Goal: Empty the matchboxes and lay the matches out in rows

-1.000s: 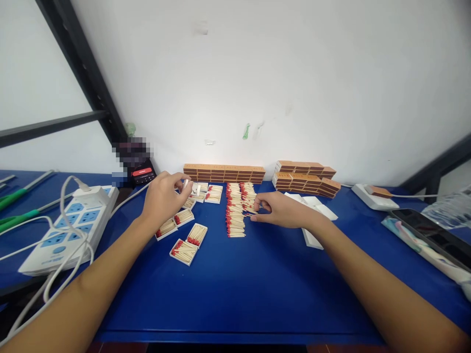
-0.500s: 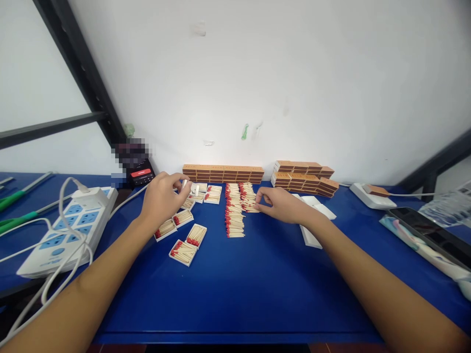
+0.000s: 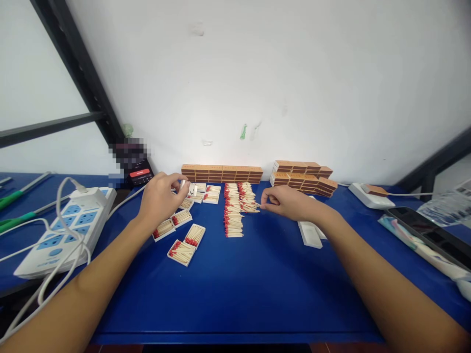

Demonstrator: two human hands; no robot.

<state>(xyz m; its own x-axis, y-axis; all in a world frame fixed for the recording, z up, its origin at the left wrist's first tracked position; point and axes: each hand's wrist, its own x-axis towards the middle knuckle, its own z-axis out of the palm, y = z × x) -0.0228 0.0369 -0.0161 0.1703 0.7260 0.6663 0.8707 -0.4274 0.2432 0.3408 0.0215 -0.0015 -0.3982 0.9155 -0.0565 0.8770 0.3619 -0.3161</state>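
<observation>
My left hand (image 3: 160,196) is closed on a small white matchbox tray (image 3: 183,184), held just above several filled trays of red-tipped matches (image 3: 186,240) on the blue table (image 3: 235,289). My right hand (image 3: 289,202) pinches a few matches at the right edge of a long pile of loose matches (image 3: 233,211). Empty white trays (image 3: 309,233) lie under and beside my right wrist.
Rows of brown matchbox sleeves (image 3: 222,173) and a second stack of brown sleeves (image 3: 303,180) line the wall. A white and blue power strip (image 3: 64,230) with cables lies at left. A phone (image 3: 430,235) and a white adapter (image 3: 371,195) are at right.
My right hand moved slightly up and to the right along the match pile, its pinch now at the pile's right edge. My left hand stayed nearly still with the tray.
</observation>
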